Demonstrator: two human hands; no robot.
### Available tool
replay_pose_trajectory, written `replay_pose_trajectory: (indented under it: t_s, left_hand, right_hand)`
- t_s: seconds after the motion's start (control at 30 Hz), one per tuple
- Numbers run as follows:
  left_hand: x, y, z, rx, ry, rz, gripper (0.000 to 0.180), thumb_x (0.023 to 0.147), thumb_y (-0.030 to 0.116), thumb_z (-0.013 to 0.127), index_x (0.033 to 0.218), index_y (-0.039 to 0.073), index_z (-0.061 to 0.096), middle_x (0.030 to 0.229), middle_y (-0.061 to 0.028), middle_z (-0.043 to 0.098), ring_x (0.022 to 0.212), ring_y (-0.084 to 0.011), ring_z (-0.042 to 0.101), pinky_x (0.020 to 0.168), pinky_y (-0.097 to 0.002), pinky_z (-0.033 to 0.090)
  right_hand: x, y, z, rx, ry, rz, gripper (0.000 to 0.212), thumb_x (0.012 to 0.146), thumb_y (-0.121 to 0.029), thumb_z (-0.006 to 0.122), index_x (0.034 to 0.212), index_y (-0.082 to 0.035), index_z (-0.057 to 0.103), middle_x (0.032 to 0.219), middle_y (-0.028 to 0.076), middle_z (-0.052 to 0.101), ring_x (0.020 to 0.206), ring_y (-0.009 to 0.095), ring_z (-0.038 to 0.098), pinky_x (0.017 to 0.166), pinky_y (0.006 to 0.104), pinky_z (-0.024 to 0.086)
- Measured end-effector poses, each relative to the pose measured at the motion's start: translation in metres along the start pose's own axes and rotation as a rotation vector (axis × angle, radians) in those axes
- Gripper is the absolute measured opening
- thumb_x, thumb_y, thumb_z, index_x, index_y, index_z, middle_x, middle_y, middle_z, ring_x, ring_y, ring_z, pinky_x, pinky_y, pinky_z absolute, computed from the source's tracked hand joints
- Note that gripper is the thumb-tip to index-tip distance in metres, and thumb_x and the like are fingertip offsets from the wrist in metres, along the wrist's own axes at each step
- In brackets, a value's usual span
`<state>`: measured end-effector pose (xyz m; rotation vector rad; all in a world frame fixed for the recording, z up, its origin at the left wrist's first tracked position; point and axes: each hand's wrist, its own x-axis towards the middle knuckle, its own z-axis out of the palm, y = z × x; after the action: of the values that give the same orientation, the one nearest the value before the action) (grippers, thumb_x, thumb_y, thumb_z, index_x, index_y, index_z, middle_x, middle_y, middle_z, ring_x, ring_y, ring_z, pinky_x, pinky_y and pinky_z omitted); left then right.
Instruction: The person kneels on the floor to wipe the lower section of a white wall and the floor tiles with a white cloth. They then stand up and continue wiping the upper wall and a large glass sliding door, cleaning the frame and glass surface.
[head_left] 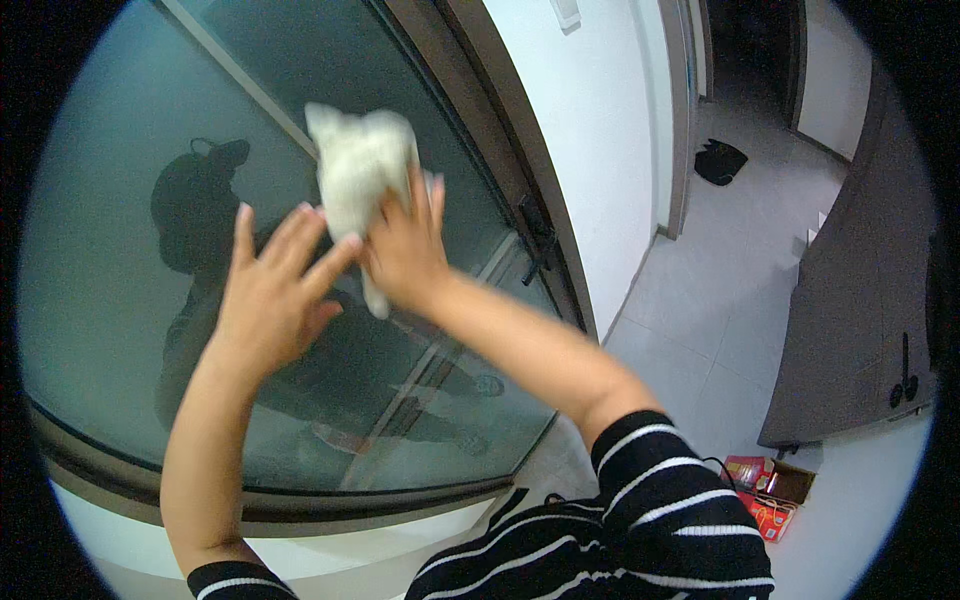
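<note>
A white cloth [362, 165], blurred by motion, lies against a dark glass panel [110, 310]. My right hand [408, 250] presses it to the glass, with the fingers laid over the cloth and one end of it hanging below the palm. Just left of it, my left hand [272, 300] holds nothing. Its fingers are spread toward the glass; whether they touch it I cannot tell. A dark reflection of a person in a cap shows in the panel.
A brown frame [500, 140] with a black handle [540, 240] borders the glass on the right. Past the white wall [580, 130] runs a tiled floor [670, 310] with a black mat [720, 162]. At right stand a dark cabinet [850, 310] and a red box [768, 512].
</note>
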<state>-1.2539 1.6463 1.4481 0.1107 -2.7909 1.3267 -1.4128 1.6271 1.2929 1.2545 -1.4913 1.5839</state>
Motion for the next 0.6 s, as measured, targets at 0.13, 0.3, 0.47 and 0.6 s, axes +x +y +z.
replay_pose_trajectory:
  t_s: [0.13, 0.3, 0.47, 0.6]
  left_hand:
    - [0.038, -0.023, -0.010, 0.161, 0.186, -0.154, 0.066, 0.079, 0.026, 0.073, 0.139, 0.022, 0.045, 0.141, -0.0069, 0.047, 0.137, -0.0266, 0.036, 0.114, -0.0610, 0.016]
    - [0.061, -0.034, 0.002, 0.210, 0.288, -0.246, 0.062, 0.081, 0.031, 0.072, 0.138, 0.024, 0.047, 0.146, -0.0062, 0.042, 0.139, -0.0294, 0.032, 0.113, -0.0605, 0.018]
    - [0.057, -0.021, 0.017, 0.114, 0.168, -0.170, 0.067, 0.077, 0.035, 0.072, 0.138, 0.020, 0.048, 0.155, -0.0105, 0.028, 0.144, -0.0357, 0.021, 0.113, -0.0610, 0.013]
    - [0.059, -0.017, 0.016, 0.151, 0.181, -0.163, 0.065, 0.081, 0.035, 0.067, 0.140, 0.019, 0.046, 0.156, -0.0105, 0.025, 0.144, -0.0367, 0.019, 0.114, -0.0581, 0.013]
  right_hand:
    - [0.194, 0.042, -0.011, -0.208, 0.262, -0.234, 0.032, 0.090, -0.037, 0.054, 0.102, -0.012, 0.070, 0.125, 0.015, 0.056, 0.135, 0.044, 0.027, 0.101, 0.0717, 0.020]
    - [0.182, 0.059, 0.002, -0.130, 0.516, -0.198, 0.022, 0.088, -0.028, 0.056, 0.097, -0.014, 0.070, 0.114, 0.013, 0.059, 0.118, 0.040, 0.044, 0.093, 0.0608, 0.032]
    - [-0.065, 0.084, 0.029, -0.164, 0.163, 0.302, 0.031, 0.094, -0.017, 0.048, 0.112, 0.004, 0.063, 0.142, 0.026, 0.038, 0.135, 0.049, 0.026, 0.112, 0.0580, 0.017]
    - [-0.218, 0.029, 0.011, 0.021, -0.198, 0.474, 0.050, 0.095, -0.019, 0.048, 0.141, 0.000, 0.039, 0.151, 0.026, 0.023, 0.138, 0.052, 0.015, 0.113, 0.0600, 0.010]
